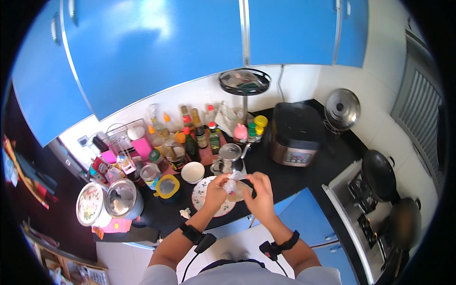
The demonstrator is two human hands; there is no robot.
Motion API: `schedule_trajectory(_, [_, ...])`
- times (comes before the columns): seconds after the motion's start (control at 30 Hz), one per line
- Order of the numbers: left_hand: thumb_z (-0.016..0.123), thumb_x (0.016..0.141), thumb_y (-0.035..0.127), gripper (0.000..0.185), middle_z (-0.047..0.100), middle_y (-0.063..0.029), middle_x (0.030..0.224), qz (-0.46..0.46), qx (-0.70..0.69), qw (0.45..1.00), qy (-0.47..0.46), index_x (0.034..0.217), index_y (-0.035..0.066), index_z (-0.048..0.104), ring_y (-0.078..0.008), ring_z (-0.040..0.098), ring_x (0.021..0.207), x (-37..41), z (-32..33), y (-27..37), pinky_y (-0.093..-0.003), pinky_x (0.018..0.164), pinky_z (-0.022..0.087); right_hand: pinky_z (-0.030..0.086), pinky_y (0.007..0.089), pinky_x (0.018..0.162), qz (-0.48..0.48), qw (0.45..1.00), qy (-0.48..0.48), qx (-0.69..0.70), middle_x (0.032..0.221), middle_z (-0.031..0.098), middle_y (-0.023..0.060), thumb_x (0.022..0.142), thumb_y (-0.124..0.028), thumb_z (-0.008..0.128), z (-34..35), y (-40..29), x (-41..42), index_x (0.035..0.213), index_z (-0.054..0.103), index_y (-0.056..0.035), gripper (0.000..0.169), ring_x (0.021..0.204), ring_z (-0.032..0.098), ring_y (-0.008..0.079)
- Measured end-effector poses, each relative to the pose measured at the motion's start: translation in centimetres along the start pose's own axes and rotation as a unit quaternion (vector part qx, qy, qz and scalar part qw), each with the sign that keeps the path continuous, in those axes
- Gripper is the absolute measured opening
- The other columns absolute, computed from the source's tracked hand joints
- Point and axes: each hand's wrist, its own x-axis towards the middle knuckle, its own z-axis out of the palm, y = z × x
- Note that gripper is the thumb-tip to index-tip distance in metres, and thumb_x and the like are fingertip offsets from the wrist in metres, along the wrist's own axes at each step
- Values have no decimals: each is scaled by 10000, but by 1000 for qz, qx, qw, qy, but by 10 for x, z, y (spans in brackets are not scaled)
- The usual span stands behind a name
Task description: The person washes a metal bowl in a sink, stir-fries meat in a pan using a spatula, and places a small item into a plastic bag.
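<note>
My left hand [216, 194] grips a crumpled, twisted clear plastic bag [231, 185] above the counter. The bag's lower part looks pale yellowish, and what it holds is blurred. My right hand [263, 196] is just right of the bag, thumb and index finger spread. Its index fingertip meets the bag's loose end, but I cannot tell whether it pinches it. Beneath both hands lies a white plate [200, 196] with a floral pattern and a red rim, partly hidden by the left hand. A white bowl [192, 172] stands behind the plate.
A lidded glass pot [230, 153] stands beyond my hands. Sauce bottles [192, 144] crowd the back wall. A yellow-lidded container [167, 186] and a steel pot [123, 199] are leftward; a black rice cooker [297, 135] and gas stove [359, 199] are rightward. Blue cabinets [160, 46] overhang the counter.
</note>
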Motion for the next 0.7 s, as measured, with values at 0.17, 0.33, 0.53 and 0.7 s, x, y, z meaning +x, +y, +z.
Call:
schedule_trajectory(0.17, [547,799,-62,337,605,-68,1008,34,-68,990,120,1122,34,540,-120,573,860,-18,-8,6,-242,717,493,403,388,793,-93,990,-97,-43,1045,536,102,597,-28,697,48,-16,0,1031,569,-85,456,920,523,303])
schedule_trajectory(0.33, [581,800,-28,287,617,-51,958,64,-18,987,146,1085,8,569,-99,572,820,-35,-41,22,-227,725,479,451,352,739,-122,984,-85,100,967,571,91,603,26,658,80,-24,12,952,590,-58,365,851,560,287])
schedule_trajectory(0.53, [654,768,20,239,623,-43,930,67,67,980,174,1000,-11,608,-109,575,822,-58,-86,63,-241,734,471,469,297,713,-45,963,-110,243,823,553,104,647,63,594,114,-59,24,835,556,-17,208,819,586,224])
schedule_trajectory(0.7, [682,723,47,226,574,-76,978,169,260,945,107,938,11,621,-196,560,908,-70,-152,106,-281,786,440,463,265,749,83,852,-224,466,876,528,47,716,106,553,163,-82,29,876,491,-6,205,858,546,113])
